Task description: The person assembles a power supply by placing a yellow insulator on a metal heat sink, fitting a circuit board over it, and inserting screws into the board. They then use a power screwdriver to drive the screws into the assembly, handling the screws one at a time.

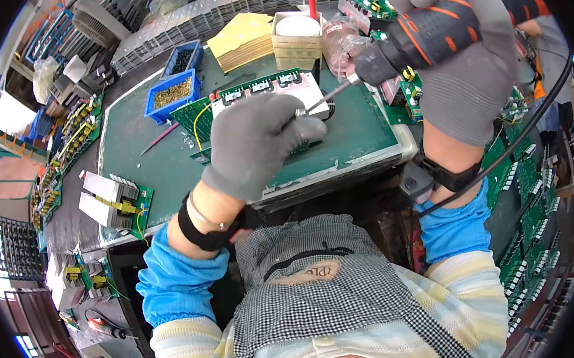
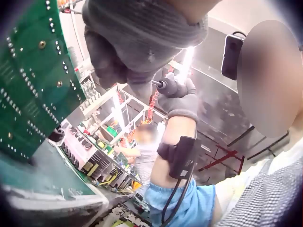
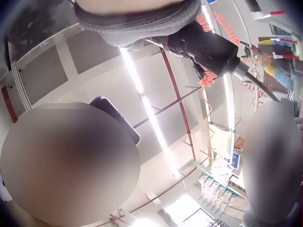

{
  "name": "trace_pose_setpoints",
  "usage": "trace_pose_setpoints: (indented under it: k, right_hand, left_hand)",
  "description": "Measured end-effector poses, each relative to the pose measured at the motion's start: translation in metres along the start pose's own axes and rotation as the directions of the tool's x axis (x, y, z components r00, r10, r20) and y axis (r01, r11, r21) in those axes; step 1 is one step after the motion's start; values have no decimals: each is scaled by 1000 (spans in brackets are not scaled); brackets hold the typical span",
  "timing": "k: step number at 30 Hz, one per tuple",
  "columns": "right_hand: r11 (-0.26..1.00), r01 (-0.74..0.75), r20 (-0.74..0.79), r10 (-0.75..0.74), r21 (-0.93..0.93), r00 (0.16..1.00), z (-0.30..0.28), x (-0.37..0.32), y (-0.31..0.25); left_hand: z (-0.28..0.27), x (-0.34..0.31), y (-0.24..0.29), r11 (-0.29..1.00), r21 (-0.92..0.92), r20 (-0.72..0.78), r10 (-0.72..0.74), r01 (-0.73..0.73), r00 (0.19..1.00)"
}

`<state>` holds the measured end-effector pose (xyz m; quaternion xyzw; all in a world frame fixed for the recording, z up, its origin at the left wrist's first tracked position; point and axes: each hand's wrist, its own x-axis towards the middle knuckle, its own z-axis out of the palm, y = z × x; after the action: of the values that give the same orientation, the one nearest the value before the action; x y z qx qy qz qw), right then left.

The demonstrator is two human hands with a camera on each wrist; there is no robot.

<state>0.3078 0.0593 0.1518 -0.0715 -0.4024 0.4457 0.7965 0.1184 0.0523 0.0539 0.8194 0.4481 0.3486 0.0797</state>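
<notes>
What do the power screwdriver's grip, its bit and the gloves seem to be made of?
The power screwdriver in the right hand: grip looks like matte black plastic or rubber with orange inlays. Its bit: thin, grey, shiny, likely steel. The gloves on that hand and the left hand: grey knitted fabric, judging by the soft fuzzy weave; any coating cannot be told.

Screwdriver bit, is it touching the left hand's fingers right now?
Touching. The head view shows the screwdriver bit ending right at the left hand's fingertips, with no gap between them.
</notes>
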Motion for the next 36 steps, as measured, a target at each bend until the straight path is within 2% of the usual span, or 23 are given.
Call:
trace_pose_setpoints:
  k: [3,4,7,10,13,15,17,18,20,21,23,24,26,28,31,32,35,36]
  right_hand:
    - [983,-32,38,40,-182,998,-3,7,5]
    - [959,-44,-52,30,-279,998,6,4,13]
    - [981,-74,27,80,-181,996,-4,1,16]
    - [953,-74,72,100,-295,992,-13,11,28]
    - [943,-100,95,137,-317,986,-11,12,35]
    - [931,-147,55,175,-335,983,-3,12,36]
    - [934,-174,91,212,-311,973,-3,12,38]
    - [945,-178,157,226,-274,961,-9,12,39]
    - [937,-180,177,240,-299,954,-8,13,40]
    - [916,-179,131,240,-360,962,0,14,42]
    - [883,-163,130,242,-440,961,11,16,41]
    - [876,-146,176,250,-460,952,14,16,40]
    - [908,-171,297,296,-382,908,14,18,42]
    - [918,-232,422,358,-321,833,11,21,38]
    - [865,-241,372,420,-440,828,27,17,43]
    - [886,-199,403,377,-418,834,25,17,51]
    - [902,-207,474,381,-380,794,15,21,52]
    - [900,-248,490,408,-358,770,12,23,48]
  left_hand:
    - [2,17,-8,985,165,66,31,-42,997]
    - [3,20,-14,979,194,75,55,-69,996]
    - [-1,20,-28,973,193,125,106,-129,986]
    - [-9,15,-42,986,152,38,65,-70,997]
    - [-24,8,-52,995,90,94,-56,48,994]
    - [-27,7,-57,996,79,124,-40,31,991]
    - [-27,5,-56,998,46,132,-42,36,990]
    - [-26,5,-56,999,32,133,-29,25,991]
    - [-22,9,-54,1000,3,137,-2,1,991]
    - [-20,11,-54,1000,-5,145,7,-6,989]
    - [-15,14,-52,1000,-22,161,24,-21,987]
    - [-12,16,-52,999,-8,167,46,-46,985]
    - [-6,17,-52,995,20,180,91,-96,980]
    - [-4,20,-51,999,1,217,41,-42,975]
    - [-6,23,-47,999,13,258,28,-32,966]
    - [-7,24,-45,999,22,270,35,-42,962]
    - [-8,23,-42,993,53,263,91,-109,960]
    - [-7,23,-44,997,23,271,66,-75,960]
